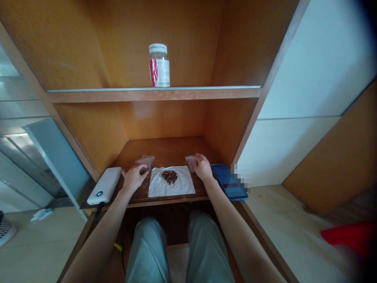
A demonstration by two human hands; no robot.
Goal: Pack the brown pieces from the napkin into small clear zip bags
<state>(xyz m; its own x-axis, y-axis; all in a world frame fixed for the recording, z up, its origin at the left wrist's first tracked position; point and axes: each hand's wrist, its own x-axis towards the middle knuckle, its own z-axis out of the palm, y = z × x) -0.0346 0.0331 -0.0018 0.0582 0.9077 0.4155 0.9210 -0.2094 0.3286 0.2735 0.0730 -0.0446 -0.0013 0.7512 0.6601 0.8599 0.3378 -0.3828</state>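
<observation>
A white cloth or tissue [172, 189] lies flat on the lower wooden shelf, with a small heap of dark red-brown beads [169, 177] on it. To its left, my left hand [134, 177] has its fingers curled at some clear plastic bags [146, 160]; whether it grips them is hard to tell. On the right side of the cloth, my right hand [202, 167] touches another clear plastic bag [191, 162], its fingers bent together over the bag's edge.
A white power bank [105, 186] with a black cable sits at the shelf's left end. At the right end lies a dark phone [229, 182]. A jar with a white lid [159, 67] stands on the upper shelf [188, 94].
</observation>
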